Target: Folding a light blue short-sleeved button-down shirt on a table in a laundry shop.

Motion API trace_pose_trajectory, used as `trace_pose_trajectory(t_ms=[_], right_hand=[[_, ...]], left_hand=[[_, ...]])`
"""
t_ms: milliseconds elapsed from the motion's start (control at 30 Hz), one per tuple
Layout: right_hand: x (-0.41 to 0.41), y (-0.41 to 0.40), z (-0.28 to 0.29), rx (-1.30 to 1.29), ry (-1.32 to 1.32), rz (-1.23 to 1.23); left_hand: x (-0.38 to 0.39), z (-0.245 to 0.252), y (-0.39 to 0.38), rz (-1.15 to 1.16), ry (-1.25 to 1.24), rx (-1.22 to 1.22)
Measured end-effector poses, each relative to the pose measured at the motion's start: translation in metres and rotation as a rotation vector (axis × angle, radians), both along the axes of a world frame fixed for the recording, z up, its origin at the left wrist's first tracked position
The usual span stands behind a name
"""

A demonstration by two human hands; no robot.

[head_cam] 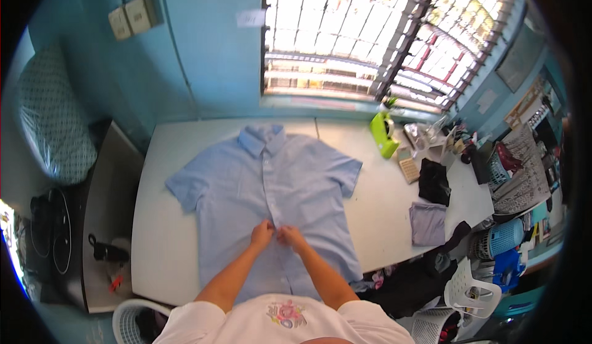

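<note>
A light blue short-sleeved button shirt (236, 182) lies spread face up on a white table (159, 159), its collar towards the wall and its lower part near my body. My left hand (262, 234) pinches the front placket at mid-shirt with its fingertips. Close beside it on the right, my right hand (288, 236) has its fingers curled on the other side of the placket. Buttons show on the placket above and below my hands. The fingertips are small in view, and the button between them is hidden.
At the table's right are a green tape dispenser (384, 135), a calculator (408, 167), folded black cloth (434, 182) and a folded grey garment (428, 224). Laundry baskets stand at lower left (127, 318) and lower right (432, 328). A barred window is behind the table.
</note>
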State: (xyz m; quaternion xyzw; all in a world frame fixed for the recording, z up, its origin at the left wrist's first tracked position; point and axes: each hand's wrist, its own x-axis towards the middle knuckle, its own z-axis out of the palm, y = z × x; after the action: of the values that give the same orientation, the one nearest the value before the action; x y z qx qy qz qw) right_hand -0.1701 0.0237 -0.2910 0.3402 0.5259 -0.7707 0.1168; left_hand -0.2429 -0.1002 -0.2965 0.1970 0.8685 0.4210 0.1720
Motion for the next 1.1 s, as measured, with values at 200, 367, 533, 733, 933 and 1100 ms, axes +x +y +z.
trace_pose_trajectory(t_ms=[200, 367, 533, 733, 933, 1100], right_hand=[[0.005, -0.005, 0.004, -0.024, 0.074, -0.003], [0.008, -0.005, 0.013, -0.063, 0.023, 0.021], [0.011, -0.004, 0.015, -0.035, 0.061, 0.041], [0.01, -0.005, 0.009, -0.068, 0.077, 0.015], [0.006, -0.005, 0.005, -0.028, 0.063, 0.035], [0.003, -0.006, 0.011, 0.03, 0.078, 0.075]], left_hand=[[0.007, 0.014, 0.003, 0.143, -0.109, 0.011], [0.008, 0.024, 0.005, 0.084, -0.094, -0.139], [0.008, 0.019, 0.007, 0.11, 0.002, -0.106], [0.002, 0.013, 0.0, 0.115, -0.074, -0.002], [0.001, 0.018, -0.002, 0.087, -0.098, 0.023], [0.001, 0.022, -0.001, 0.103, -0.099, -0.037]])
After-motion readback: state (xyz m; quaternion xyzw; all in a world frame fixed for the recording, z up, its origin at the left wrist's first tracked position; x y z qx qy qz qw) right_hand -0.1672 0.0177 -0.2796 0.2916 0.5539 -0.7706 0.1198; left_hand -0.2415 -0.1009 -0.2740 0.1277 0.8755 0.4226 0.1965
